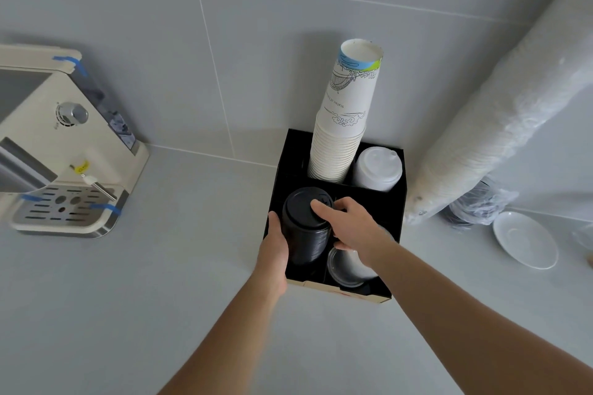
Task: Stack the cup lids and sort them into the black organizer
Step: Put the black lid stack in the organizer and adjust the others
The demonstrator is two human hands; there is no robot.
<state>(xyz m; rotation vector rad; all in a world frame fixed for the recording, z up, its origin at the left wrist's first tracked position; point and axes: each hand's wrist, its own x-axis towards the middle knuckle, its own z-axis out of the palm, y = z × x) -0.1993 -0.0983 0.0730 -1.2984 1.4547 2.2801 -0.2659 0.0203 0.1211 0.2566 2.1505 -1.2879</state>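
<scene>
A black organizer (396,202) with several compartments stands on the grey counter against the tiled wall. A tall stack of black cup lids (303,228) sits in its front left compartment. My left hand (274,253) wraps the stack's left side. My right hand (348,223) grips it from the right, fingers lying over the top lid. A stack of clear lids (348,269) fills the front right compartment, partly under my right wrist. White lids (377,168) sit at the back right, and a tall stack of paper cups (345,125) at the back left.
A cream espresso machine (61,144) stands at the left with its drip tray toward me. A long plastic-wrapped sleeve of white cups (500,112) leans against the wall at the right. A white saucer (526,239) and crumpled plastic wrap (481,202) lie beside it.
</scene>
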